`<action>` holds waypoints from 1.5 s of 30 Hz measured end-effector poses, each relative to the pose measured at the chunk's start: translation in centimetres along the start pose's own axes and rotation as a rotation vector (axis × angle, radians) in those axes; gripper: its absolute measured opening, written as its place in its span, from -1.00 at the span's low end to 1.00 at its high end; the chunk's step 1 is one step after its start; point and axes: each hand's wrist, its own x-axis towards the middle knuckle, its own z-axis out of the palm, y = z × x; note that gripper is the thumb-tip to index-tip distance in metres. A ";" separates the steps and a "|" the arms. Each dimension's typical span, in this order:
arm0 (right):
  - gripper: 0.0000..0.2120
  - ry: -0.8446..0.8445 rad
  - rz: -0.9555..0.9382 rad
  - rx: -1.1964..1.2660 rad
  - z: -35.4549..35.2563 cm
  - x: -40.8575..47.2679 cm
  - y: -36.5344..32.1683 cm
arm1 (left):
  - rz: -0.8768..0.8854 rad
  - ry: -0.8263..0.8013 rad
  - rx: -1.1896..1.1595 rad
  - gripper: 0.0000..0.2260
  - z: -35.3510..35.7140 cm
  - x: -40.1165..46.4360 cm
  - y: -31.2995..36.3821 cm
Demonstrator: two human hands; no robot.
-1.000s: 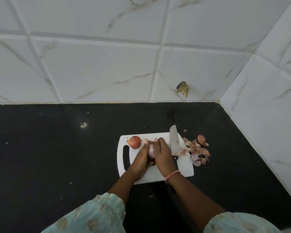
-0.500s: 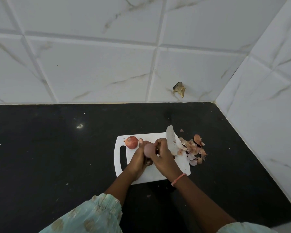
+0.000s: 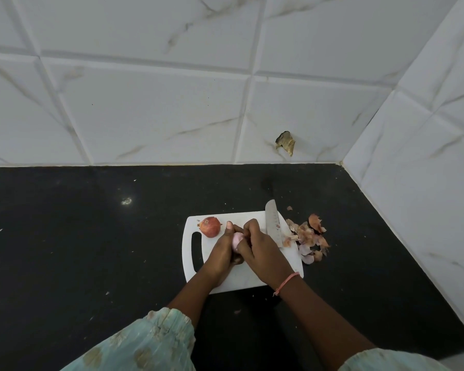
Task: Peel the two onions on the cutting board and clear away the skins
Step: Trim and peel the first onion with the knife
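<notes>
A white cutting board point(image 3: 255, 278) lies on the black counter. Over its middle my left hand point(image 3: 221, 250) grips a pale pink onion point(image 3: 237, 240) from the left, thumb up beside it. My right hand point(image 3: 261, 249) curls its fingers over the same onion from the right, pinching at its top. Most of this onion is hidden between the hands. A second onion point(image 3: 210, 227), still in its red skin, sits at the board's far left corner. A heap of loose skins point(image 3: 308, 238) lies on the counter just off the board's right edge.
A knife point(image 3: 273, 223) lies along the board's far right side, blade pointing away from me. The black counter point(image 3: 91, 250) meets white tiled walls at the back and right. A brown scrap point(image 3: 285, 142) clings to the back wall. Small skin flecks dot the counter.
Both hands have stayed on the pale onion, with the right fingers shifting over its top. The camera view has drifted slightly; the red onion, knife and skins have not moved.
</notes>
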 end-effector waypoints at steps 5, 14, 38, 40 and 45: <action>-0.95 0.024 0.030 0.017 -0.1 0.1 1.2 | 0.010 -0.048 -0.059 -0.43 -0.3 0.4 -0.5; -0.81 0.033 0.008 -0.006 0.3 -0.1 0.5 | 0.043 -0.030 0.052 -0.45 -0.4 0.2 -0.5; -0.85 0.303 -0.080 0.086 1.4 -0.6 1.2 | -0.002 0.052 -0.114 -0.52 0.0 0.3 -0.4; -0.87 0.276 -0.085 0.038 1.3 -0.6 1.1 | 0.002 0.061 -0.112 -0.51 -0.2 0.4 -0.6; -0.93 0.181 -0.087 -0.103 0.5 -0.1 1.1 | 0.016 0.053 -0.100 -0.55 -0.1 0.6 -0.8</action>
